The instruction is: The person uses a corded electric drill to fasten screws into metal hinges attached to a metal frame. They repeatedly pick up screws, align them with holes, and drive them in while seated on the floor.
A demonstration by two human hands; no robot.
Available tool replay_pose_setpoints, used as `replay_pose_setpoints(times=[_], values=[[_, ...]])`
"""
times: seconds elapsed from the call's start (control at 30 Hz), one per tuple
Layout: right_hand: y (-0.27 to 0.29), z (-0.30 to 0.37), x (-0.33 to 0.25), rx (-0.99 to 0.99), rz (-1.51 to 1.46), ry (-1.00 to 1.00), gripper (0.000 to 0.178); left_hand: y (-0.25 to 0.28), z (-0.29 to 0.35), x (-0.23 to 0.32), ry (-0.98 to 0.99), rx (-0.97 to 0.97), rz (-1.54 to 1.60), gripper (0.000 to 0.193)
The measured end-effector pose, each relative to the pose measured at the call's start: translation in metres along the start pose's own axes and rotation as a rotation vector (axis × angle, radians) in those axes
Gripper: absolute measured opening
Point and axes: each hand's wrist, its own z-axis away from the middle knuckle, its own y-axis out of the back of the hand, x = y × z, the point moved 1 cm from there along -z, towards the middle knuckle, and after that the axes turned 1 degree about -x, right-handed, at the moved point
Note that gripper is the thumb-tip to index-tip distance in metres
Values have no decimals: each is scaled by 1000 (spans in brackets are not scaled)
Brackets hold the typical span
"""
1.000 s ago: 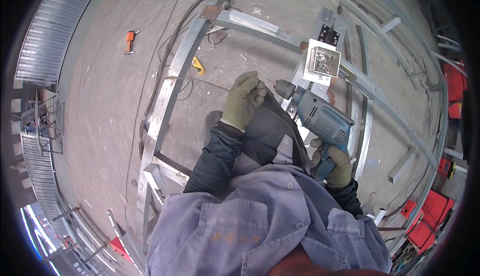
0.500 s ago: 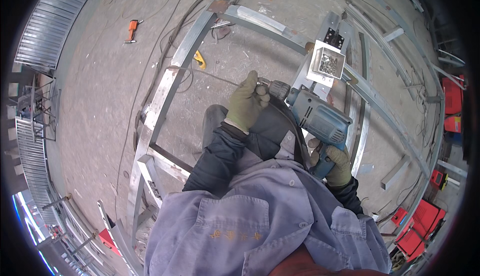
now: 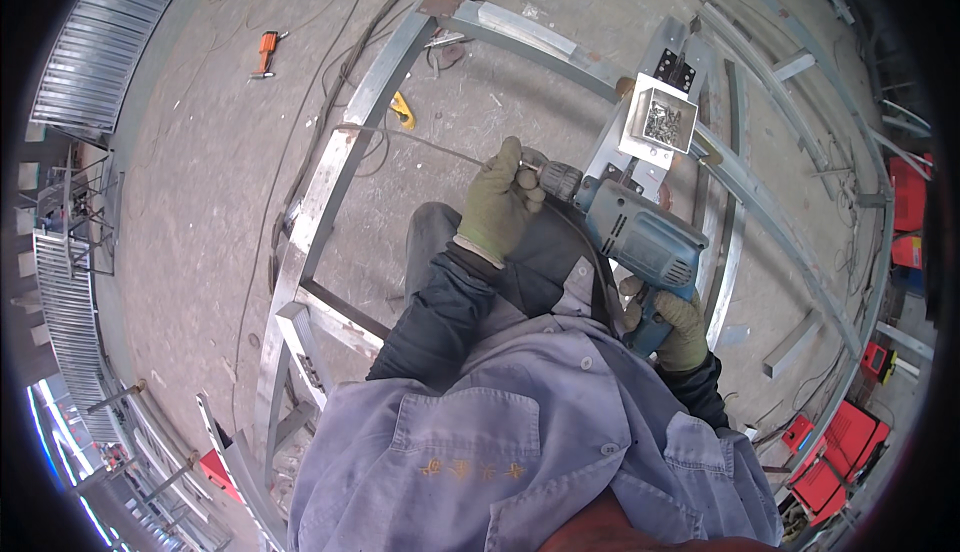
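Observation:
A blue-grey power drill (image 3: 640, 237) lies across my lap, its black chuck (image 3: 560, 181) pointing left. My gloved right hand (image 3: 682, 330) is wrapped round its handle. At the tip in front of the chuck, my gloved left hand (image 3: 497, 202) has its fingers closed in a pinch. What sits between those fingertips is too small to make out. Just beyond the drill, a square white box (image 3: 650, 144) holding many small metal screws (image 3: 665, 120) rests on a metal bar. Black hinges (image 3: 673, 72) lie on that bar, past the box.
A welded steel frame (image 3: 330, 187) surrounds me, with rails at left, ahead and right. A cable (image 3: 425, 144) runs over the left rail toward my lap. On the concrete floor lie a yellow tool (image 3: 402, 110) and an orange tool (image 3: 267, 54). Red cases (image 3: 845, 447) stand at the right.
The view has shifted slightly, and both hands appear a little farther right. Their hold has not visibly changed, and the drill stays across my lap.

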Motion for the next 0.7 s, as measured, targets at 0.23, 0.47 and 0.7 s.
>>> replay_pose_setpoints(times=[0.23,0.47,0.7], values=[[13,-1,-8,-35,179,-17,56,8,3,17,-34,18,-367,46],[3,-3,-27,-70,344,-43,50,2,6,23,6,15,-407,45],[35,19,-17,161,392,17,48,-34,-26,-27,87,-71,-295,41]])
